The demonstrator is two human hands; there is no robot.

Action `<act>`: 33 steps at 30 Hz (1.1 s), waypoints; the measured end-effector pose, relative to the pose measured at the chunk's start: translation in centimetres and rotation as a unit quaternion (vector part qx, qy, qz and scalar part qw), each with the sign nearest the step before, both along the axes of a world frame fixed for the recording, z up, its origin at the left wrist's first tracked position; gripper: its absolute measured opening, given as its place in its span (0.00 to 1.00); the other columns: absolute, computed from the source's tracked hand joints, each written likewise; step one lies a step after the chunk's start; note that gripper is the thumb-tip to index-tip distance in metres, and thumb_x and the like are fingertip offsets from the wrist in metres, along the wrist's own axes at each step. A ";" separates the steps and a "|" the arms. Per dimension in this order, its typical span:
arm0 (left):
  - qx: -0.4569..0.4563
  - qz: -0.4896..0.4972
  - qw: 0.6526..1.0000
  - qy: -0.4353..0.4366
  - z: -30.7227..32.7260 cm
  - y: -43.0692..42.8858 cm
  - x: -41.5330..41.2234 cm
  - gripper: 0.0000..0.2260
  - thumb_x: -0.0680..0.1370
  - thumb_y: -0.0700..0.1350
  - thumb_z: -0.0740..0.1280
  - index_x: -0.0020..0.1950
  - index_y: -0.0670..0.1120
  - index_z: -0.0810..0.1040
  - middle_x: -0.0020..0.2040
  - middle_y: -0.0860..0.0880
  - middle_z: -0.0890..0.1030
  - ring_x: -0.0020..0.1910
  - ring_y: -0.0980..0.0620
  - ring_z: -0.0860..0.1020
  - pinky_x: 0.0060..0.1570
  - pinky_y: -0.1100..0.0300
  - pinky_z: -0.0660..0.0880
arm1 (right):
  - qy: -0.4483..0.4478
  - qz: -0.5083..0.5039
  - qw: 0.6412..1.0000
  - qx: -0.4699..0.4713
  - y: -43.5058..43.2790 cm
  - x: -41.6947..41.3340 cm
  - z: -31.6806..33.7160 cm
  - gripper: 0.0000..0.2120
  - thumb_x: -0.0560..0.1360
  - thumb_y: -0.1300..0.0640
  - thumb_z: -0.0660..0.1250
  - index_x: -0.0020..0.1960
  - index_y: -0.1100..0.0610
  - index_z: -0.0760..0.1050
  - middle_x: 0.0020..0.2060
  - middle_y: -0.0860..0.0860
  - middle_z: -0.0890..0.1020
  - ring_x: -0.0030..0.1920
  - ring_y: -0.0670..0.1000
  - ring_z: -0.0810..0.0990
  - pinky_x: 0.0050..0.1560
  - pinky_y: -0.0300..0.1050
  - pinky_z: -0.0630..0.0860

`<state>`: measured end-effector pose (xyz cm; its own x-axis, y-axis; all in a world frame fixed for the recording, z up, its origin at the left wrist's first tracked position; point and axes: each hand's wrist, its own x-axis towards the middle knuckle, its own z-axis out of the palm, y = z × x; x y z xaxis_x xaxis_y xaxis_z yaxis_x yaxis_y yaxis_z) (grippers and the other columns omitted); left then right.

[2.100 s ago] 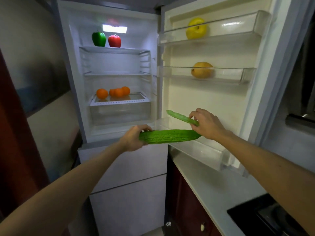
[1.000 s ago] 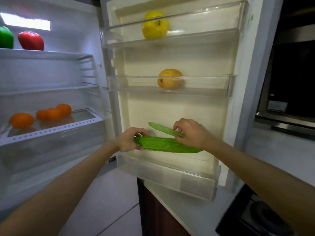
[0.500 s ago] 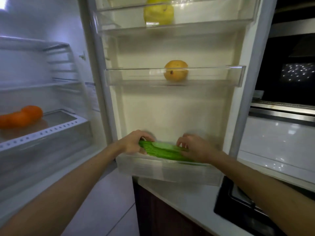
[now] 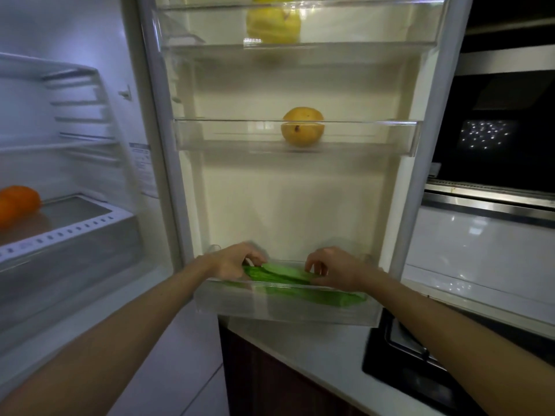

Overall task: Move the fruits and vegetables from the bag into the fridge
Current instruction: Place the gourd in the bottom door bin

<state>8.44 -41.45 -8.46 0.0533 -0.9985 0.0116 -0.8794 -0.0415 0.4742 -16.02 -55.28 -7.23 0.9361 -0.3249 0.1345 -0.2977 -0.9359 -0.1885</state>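
A long bumpy green bitter gourd (image 4: 330, 297) lies in the clear bottom bin (image 4: 285, 313) of the open fridge door. A thinner smooth green vegetable (image 4: 282, 270) rests on top of it. My left hand (image 4: 234, 262) is curled over the gourd's left end inside the bin. My right hand (image 4: 336, 268) hovers over the right part, fingers arched and apart, tips at the thin vegetable. A yellow-orange fruit (image 4: 302, 129) sits in the middle door bin and a yellow fruit (image 4: 273, 22) in the top one. No bag is in view.
An orange (image 4: 18, 202) lies on the crisper lid (image 4: 75, 229) in the fridge body at left. Below the door bin runs a white countertop (image 4: 315, 355) with a black hob (image 4: 405, 367). A dark oven front (image 4: 495, 130) stands at right.
Both hands carried the two green vegetables from in front of the fridge down into the bottom door bin. My right hand's fingers have spread. The view moved closer to the door.
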 end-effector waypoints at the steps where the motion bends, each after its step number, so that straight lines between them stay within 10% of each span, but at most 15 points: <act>1: 0.005 0.000 1.000 0.001 0.0 0.0 0.1 0.20 0.69 0.39 0.77 0.59 0.45 0.79 0.52 0.58 0.78 0.48 0.70 0.76 0.52 0.70 0.73 | 0.001 -0.001 1.000 0.007 -0.1 0.1 -0.1 0.10 0.72 0.55 0.72 0.52 0.54 0.79 0.41 0.48 0.78 0.40 0.47 0.75 0.43 0.40 0.73; 16: -0.083 0.035 0.992 0.087 1.8 1.1 1.2 0.21 0.67 0.47 0.78 0.58 0.49 0.79 0.55 0.51 0.80 0.53 0.56 0.79 0.51 0.62 0.78 | -0.038 -0.049 0.997 0.036 -1.1 0.2 0.6 0.11 0.72 0.55 0.73 0.52 0.57 0.80 0.40 0.50 0.80 0.40 0.48 0.78 0.43 0.39 0.74; 23: -0.120 0.025 0.989 0.079 2.7 0.5 -1.0 0.19 0.70 0.46 0.76 0.59 0.46 0.78 0.50 0.53 0.79 0.42 0.69 0.77 0.42 0.73 0.74 | -0.038 -0.097 0.994 0.028 -0.2 -2.8 1.1 0.13 0.72 0.51 0.73 0.54 0.55 0.78 0.41 0.49 0.79 0.41 0.50 0.78 0.47 0.45 0.78; 33: -0.133 0.018 0.990 0.037 5.7 -0.1 -8.5 0.19 0.67 0.53 0.78 0.55 0.53 0.79 0.49 0.52 0.81 0.43 0.54 0.81 0.44 0.63 0.77 | -0.101 -0.133 0.986 0.004 0.4 -11.2 3.5 0.18 0.74 0.49 0.70 0.61 0.53 0.73 0.48 0.49 0.76 0.45 0.50 0.78 0.49 0.48 0.78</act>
<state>-0.02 -41.52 -2.75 0.0984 -0.9584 0.2680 -0.8424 0.0631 0.5351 -27.22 -54.84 -3.71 0.7724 -0.5567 0.3058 -0.4879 -0.8283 -0.2756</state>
